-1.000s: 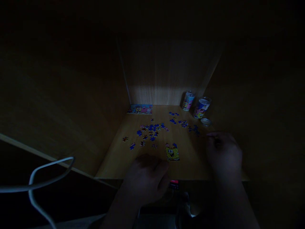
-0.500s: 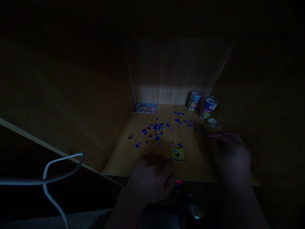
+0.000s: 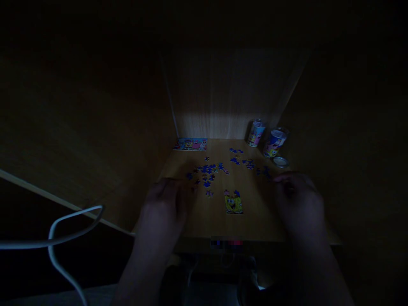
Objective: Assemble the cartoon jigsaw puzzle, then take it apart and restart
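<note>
Loose jigsaw puzzle pieces [image 3: 208, 169], many with blue faces, lie scattered over the middle of a wooden shelf. Nearer me is a partly joined puzzle section [image 3: 233, 204] with a yellow cartoon face. My left hand [image 3: 162, 208] hovers over the left side of the shelf beside the outer pieces; its fingertips are dark and blurred. At the right, my right hand [image 3: 299, 199] is closed, thumb and finger together close to a few blue pieces [image 3: 266, 171]. Whatever it may pinch is too dark to see.
Two printed cans [image 3: 256, 134] stand at the back right, with a round metal lid [image 3: 281, 162] before them. A picture card [image 3: 190, 144] lies at the back left. Wooden panels [image 3: 95, 127] enclose the shelf. A white cable [image 3: 52, 238] loops at lower left.
My left hand has moved left and forward, from beside the yellow puzzle section to the left-hand pieces. My right hand stays by the right-hand pieces. The view has shifted slightly.
</note>
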The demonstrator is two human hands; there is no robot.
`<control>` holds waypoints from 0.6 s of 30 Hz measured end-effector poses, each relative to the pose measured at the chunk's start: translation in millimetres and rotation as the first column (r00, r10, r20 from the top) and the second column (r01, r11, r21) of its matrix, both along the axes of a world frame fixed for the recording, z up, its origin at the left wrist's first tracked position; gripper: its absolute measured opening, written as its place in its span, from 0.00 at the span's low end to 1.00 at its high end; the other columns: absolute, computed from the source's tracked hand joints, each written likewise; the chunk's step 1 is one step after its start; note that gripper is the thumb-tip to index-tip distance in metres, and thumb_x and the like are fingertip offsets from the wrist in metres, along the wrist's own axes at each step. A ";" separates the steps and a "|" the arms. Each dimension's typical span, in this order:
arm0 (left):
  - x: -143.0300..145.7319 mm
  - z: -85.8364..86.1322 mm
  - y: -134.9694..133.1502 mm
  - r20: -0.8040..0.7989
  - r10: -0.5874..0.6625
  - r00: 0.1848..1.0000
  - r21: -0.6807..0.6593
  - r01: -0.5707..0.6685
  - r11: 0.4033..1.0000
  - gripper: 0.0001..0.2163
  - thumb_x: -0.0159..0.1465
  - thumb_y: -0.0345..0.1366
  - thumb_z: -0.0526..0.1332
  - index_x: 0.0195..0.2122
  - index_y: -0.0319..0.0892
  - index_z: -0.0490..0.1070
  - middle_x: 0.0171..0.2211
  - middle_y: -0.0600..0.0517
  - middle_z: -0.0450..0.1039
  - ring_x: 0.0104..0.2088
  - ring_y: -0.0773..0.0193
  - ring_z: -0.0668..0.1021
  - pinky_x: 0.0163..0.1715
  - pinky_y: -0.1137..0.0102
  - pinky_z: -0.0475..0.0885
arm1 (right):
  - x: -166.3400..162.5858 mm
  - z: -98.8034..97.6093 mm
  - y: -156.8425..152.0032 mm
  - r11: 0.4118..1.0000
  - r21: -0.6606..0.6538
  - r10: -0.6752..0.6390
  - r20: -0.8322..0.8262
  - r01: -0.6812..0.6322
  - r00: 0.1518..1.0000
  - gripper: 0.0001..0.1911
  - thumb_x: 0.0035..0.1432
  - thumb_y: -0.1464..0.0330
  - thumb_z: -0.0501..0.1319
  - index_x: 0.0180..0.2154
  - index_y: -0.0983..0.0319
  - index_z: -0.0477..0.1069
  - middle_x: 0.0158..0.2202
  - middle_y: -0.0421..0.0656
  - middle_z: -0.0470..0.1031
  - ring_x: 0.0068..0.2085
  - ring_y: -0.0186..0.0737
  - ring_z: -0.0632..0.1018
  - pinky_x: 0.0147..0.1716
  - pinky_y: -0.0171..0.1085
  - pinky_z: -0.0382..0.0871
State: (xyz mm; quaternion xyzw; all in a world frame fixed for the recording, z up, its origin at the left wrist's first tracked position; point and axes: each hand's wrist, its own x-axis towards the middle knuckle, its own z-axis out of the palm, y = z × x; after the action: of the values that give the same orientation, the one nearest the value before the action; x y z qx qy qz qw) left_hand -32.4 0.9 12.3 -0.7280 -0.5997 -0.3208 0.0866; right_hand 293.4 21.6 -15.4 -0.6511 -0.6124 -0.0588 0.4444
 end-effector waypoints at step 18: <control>-24.8 -14.4 25.6 -0.129 0.260 0.957 -0.174 -0.280 0.944 0.14 0.74 0.36 0.54 0.42 0.38 0.79 0.43 0.36 0.79 0.37 0.45 0.83 0.38 0.54 0.79 | -1.6 2.3 0.9 0.986 -0.011 0.165 -0.023 -0.166 0.986 0.06 0.66 0.68 0.60 0.39 0.58 0.77 0.45 0.47 0.79 0.43 0.47 0.81 0.43 0.45 0.75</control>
State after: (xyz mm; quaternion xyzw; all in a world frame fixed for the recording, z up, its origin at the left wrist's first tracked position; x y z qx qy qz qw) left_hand -57.2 26.5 -2.2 -0.6595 -0.7164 -0.2086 0.0909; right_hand 291.8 22.5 -13.1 -0.6014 -0.6598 -0.0105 0.4505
